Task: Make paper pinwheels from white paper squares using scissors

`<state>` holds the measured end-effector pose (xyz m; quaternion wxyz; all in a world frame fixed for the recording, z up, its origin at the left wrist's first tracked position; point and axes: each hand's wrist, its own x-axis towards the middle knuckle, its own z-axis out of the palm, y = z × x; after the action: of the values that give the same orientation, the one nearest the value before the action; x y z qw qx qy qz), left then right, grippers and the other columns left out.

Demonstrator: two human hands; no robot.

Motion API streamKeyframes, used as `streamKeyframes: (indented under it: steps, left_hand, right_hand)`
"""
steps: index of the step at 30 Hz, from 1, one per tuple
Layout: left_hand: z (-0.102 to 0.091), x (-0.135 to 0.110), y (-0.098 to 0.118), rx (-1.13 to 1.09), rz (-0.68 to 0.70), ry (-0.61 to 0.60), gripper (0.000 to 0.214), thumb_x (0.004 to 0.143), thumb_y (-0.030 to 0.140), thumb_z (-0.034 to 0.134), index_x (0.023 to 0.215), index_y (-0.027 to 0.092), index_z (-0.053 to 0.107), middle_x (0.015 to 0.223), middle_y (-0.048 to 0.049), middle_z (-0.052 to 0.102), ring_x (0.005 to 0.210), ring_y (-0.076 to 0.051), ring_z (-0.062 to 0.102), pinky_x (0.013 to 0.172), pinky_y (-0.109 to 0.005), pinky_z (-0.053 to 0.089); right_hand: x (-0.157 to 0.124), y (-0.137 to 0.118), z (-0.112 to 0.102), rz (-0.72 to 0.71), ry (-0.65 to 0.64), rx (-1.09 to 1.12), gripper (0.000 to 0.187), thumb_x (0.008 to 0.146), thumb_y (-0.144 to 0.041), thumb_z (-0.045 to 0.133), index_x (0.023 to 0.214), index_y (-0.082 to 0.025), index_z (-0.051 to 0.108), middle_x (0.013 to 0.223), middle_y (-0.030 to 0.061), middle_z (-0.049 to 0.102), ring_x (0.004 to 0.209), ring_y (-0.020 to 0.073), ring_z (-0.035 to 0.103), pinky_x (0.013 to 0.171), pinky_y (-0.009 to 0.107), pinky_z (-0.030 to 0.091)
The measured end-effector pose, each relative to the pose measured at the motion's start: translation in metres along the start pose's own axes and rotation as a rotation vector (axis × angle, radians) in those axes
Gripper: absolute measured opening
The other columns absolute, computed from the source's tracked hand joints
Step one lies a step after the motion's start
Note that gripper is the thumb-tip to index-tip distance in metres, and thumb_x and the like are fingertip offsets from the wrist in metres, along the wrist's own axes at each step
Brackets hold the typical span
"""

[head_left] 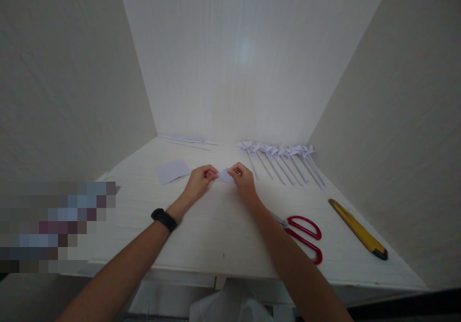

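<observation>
My left hand (200,179) and my right hand (242,178) meet over the middle of a white table (201,235). Both pinch a small piece of white paper (225,175) between their fingertips, the left on its left end and the right on its right end. The paper lies low over the tabletop. A black band (163,219) sits on my left wrist.
A loose sheet of white paper (172,170) lies left of the hands. Several white paper pinwheels on sticks (279,161) lie in a row at the back right. Red-handled scissors (301,238) and a yellow utility knife (357,228) lie at the right. Thin white strips (187,141) rest along the back wall.
</observation>
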<state>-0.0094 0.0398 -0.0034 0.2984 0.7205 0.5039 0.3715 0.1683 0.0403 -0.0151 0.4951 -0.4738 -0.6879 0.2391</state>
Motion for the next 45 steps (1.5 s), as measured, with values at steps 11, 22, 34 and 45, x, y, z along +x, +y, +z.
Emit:
streamKeyframes:
  steps: [11, 22, 34, 45]
  left_hand:
    - [0.003, 0.001, -0.006, -0.053, -0.043, -0.055, 0.027, 0.089, 0.031, 0.058, 0.111, 0.014, 0.059, 0.108, -0.0076, 0.063, 0.089, -0.019, 0.063, 0.076, -0.038, 0.055]
    - [0.002, -0.004, 0.002, 0.092, 0.019, -0.064, 0.026, 0.091, 0.033, 0.056, 0.107, 0.014, 0.06, 0.1, -0.0062, 0.065, 0.082, -0.017, 0.064, 0.072, -0.036, 0.055]
    - [0.013, -0.027, 0.03, 0.66, 0.31, 0.1, 0.026, 0.091, 0.027, 0.056, 0.114, 0.015, 0.059, 0.11, -0.0078, 0.064, 0.098, -0.022, 0.062, 0.086, -0.045, 0.051]
    - [0.018, -0.03, 0.033, 0.822, 0.325, 0.067, 0.025, 0.091, 0.029, 0.056, 0.111, 0.014, 0.059, 0.102, -0.0063, 0.065, 0.086, -0.018, 0.064, 0.076, -0.039, 0.055]
  right_hand:
    - [0.002, 0.007, -0.002, 0.021, -0.006, -0.015, 0.024, 0.091, -0.032, 0.056, 0.106, -0.014, 0.06, 0.101, 0.0051, 0.064, 0.083, 0.0152, 0.064, 0.073, 0.034, 0.055]
    - [-0.001, 0.005, 0.002, -0.017, -0.028, -0.03, 0.023, 0.092, -0.033, 0.055, 0.104, -0.014, 0.061, 0.099, 0.0046, 0.065, 0.081, 0.0144, 0.063, 0.072, 0.033, 0.055]
    - [-0.003, -0.001, 0.001, -0.117, -0.045, -0.083, 0.022, 0.092, -0.033, 0.054, 0.101, -0.014, 0.061, 0.096, 0.0041, 0.065, 0.081, 0.0144, 0.063, 0.073, 0.033, 0.054]
    - [-0.009, -0.006, 0.0, -0.258, -0.104, -0.226, 0.02, 0.093, -0.032, 0.051, 0.094, -0.015, 0.061, 0.091, 0.0031, 0.064, 0.083, 0.0148, 0.061, 0.077, 0.035, 0.052]
